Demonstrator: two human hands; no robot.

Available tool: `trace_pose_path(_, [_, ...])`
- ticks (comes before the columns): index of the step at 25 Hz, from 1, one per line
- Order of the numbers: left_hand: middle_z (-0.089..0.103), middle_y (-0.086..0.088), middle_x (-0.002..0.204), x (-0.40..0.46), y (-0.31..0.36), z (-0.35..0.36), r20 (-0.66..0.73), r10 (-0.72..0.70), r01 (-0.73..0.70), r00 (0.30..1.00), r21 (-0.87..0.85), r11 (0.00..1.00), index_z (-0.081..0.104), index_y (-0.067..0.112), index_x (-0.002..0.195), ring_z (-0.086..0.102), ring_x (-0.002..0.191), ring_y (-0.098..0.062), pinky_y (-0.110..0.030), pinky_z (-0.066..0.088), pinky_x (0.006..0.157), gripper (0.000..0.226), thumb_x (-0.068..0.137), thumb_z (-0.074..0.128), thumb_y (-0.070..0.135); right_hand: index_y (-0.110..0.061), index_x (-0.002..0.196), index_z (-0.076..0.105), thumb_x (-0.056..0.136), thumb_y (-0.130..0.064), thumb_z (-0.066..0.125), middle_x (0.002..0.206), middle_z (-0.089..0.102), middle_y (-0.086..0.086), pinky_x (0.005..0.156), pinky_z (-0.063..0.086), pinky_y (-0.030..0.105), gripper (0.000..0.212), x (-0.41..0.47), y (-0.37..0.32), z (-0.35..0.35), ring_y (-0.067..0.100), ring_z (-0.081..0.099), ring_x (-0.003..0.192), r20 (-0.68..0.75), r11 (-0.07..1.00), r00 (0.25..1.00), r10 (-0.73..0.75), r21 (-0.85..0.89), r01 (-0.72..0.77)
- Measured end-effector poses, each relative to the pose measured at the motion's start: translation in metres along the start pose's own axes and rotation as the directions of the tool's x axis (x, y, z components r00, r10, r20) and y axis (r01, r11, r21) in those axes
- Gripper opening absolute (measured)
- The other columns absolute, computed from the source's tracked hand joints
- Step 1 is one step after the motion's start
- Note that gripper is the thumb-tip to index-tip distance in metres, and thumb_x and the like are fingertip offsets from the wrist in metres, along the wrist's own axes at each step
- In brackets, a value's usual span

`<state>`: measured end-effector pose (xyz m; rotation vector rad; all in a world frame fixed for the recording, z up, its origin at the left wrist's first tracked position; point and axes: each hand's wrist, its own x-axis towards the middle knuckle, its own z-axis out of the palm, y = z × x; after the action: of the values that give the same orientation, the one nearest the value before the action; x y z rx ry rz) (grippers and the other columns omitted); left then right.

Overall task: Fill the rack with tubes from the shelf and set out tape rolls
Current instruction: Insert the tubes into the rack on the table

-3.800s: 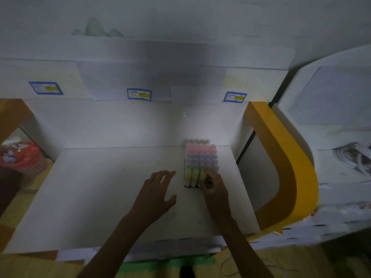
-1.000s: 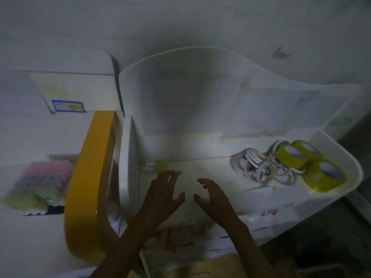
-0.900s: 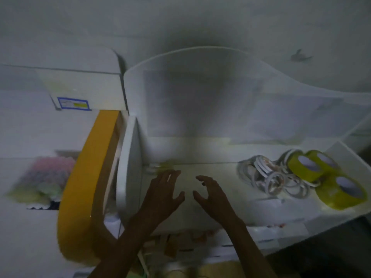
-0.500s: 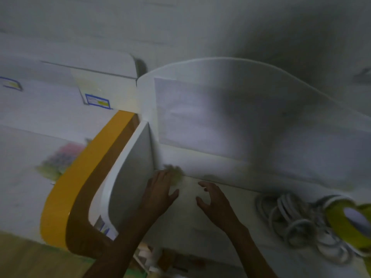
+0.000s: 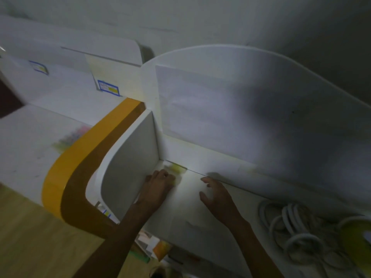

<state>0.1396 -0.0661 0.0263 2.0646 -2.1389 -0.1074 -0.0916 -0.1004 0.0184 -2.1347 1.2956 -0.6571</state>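
Two hands over the shelf (image 5: pixel 200 207): your left hand (image 5: pixel 158 187) curls at the yellowish tube (image 5: pixel 176 168) in the back-left corner, grip unclear; right hand (image 5: pixel 216 195) spread, holding nothing, farther off. Tape rolls (image 5: pixel 291 223) lie well right

Yellowish tube (image 5: pixel 176 168) blurred, in shelf's back-left corner; pastel rack (image 5: pixel 72 136) far left; white tape rolls (image 5: pixel 289 225) heaped right.

One head-worn camera looks steeply down, close over the white shelf (image 5: pixel 200 201).
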Motion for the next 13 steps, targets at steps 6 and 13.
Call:
trace_pose_path(6, [0.062,-0.009,0.110,-0.019,-0.007,-0.014,-0.103,-0.039,0.019,0.994,-0.186,0.982,0.053,0.024,0.127,0.061,0.088,-0.029,-0.041,0.054,0.064,0.044,0.088,0.058,0.005,-0.018,0.127,0.055,0.081,-0.043,0.042,0.128,0.057,0.003,0.100,0.044,0.033,0.054,0.021,-0.014,0.022,0.019,0.053,0.116,-0.019,0.997,0.997,-0.072,-0.030,0.071])
trace_pose_path(13, [0.058,-0.004,0.115,-0.035,-0.020,-0.033,-0.229,0.009,-0.117,0.973,-0.465,0.877,0.043,0.032,0.133,0.061,0.091,-0.017,-0.039,0.056,0.075,0.051,0.088,0.054,0.012,-0.011,0.123,0.058,0.087,-0.027,0.045,0.123,0.061,0.013,0.100,0.042,0.038,0.041,0.049,-0.029,0.061,0.030,0.055,0.116,-0.044,0.967,0.980,-0.194,-0.175,0.183])
